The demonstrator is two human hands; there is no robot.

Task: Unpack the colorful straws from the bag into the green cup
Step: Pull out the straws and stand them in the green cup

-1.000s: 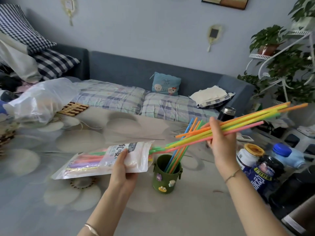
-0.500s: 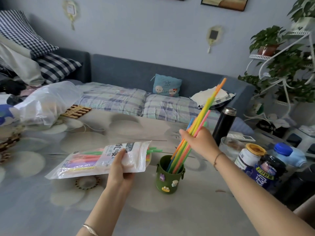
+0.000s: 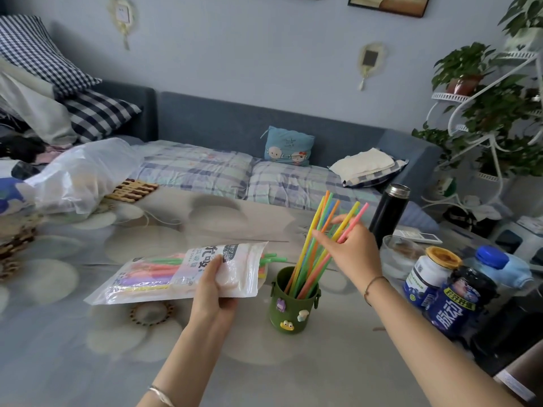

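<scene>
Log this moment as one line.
left hand: holds bag | right hand: touches straws | straws: standing in green cup | bag: not empty

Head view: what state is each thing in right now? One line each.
Straw bag, open at its right end, straws inside, green ends poking out.
Green cup, upright, holding straws.
Straws in the cup, leaning right, fanned.
Left hand, grips the bag.
Right hand, fingers spread, touching the cup's straws.
Black flask, upright, capped.
</scene>
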